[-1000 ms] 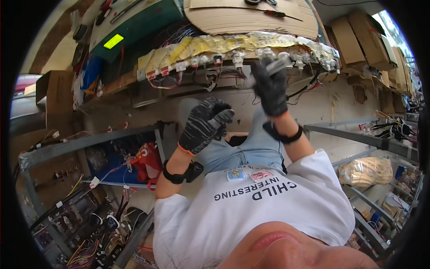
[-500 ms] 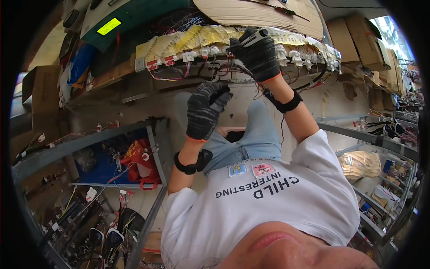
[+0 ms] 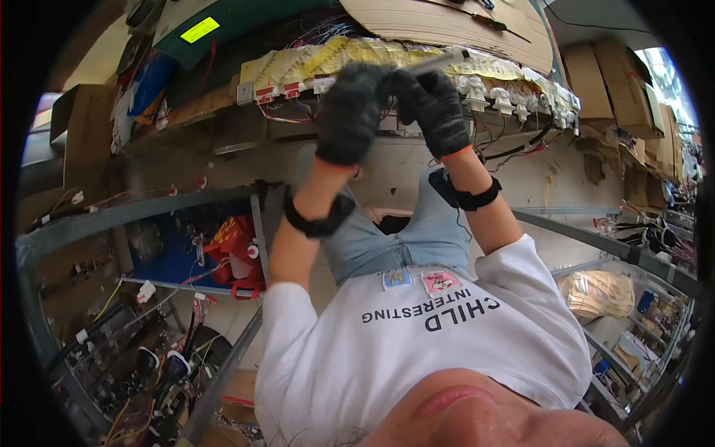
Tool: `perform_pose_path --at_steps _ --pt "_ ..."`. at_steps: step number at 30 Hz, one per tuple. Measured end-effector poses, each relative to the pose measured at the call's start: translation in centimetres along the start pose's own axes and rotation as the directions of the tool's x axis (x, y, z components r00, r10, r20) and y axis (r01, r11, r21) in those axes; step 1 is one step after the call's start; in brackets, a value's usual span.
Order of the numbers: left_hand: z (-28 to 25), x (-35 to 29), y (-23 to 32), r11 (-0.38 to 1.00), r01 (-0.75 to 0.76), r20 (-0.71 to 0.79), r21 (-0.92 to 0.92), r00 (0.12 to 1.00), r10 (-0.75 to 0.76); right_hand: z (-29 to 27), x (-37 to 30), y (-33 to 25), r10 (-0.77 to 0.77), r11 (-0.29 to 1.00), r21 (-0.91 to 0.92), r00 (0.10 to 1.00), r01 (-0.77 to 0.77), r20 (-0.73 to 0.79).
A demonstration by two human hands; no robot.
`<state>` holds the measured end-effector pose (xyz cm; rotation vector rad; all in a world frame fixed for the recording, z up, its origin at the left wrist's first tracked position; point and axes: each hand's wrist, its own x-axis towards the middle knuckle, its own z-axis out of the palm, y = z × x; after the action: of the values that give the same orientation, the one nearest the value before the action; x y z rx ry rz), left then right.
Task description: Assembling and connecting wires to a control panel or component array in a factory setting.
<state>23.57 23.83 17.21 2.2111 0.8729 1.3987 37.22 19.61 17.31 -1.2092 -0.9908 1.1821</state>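
Note:
My right hand (image 3: 436,115), in a dark knitted glove with an orange cuff, is closed around a slim grey pen-shaped tool (image 3: 441,62) that slants up to the right. What kind of tool it is I cannot make out. Close beside it on the left is my left hand (image 3: 348,115), gloved the same way and smeared by motion, so its fingers do not show clearly. Both hands are in front of the bench edge, where a row of white connectors (image 3: 472,92) and red connectors (image 3: 266,95) sits below a strip of yellow tape (image 3: 316,59).
Above the tape lies a cardboard sheet (image 3: 417,24) with a screwdriver (image 3: 495,24) on it. A green device with a lit yellow-green display (image 3: 199,30) stands at upper left. Metal racks (image 3: 141,212) with wire bundles flank me on both sides. Cardboard boxes (image 3: 618,86) stand at far right.
My left hand has moved up, close to my right hand. My right hand has dropped slightly, and the grey tool now lies flatter. The whole view has shifted a little.

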Motion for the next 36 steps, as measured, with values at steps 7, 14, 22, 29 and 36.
perform_pose_path --at_steps 7,14,22,29,36 --pt "0.5 3.7 -9.3 0.792 -0.248 -0.002 0.558 0.954 0.3 0.6 -5.0 4.0 0.294 0.954 -0.03 0.953 -0.297 -0.079" --pt "3.5 -15.7 -13.4 -0.215 -0.237 0.025 0.947 0.725 -0.689 -1.0 -7.1 6.4 -0.323 0.725 -0.49 0.867 0.484 0.379" --pt "2.2 -17.9 0.4 0.928 0.182 0.294 0.325 0.913 -0.282 5.9 -6.0 8.1 -0.162 0.493 -0.812 0.95 0.313 0.268" --pt "-6.9 -28.7 12.5 0.8 0.026 0.576 0.6 0.681 -0.453 1.6 -18.9 3.8 -0.317 0.387 -0.473 0.596 0.791 0.737" --pt "-13.7 -28.9 7.6 0.725 0.381 0.373 0.574 0.666 -0.646 -23.5 -2.5 -3.2 -0.54 -0.14 -0.989 0.834 0.04 0.11"
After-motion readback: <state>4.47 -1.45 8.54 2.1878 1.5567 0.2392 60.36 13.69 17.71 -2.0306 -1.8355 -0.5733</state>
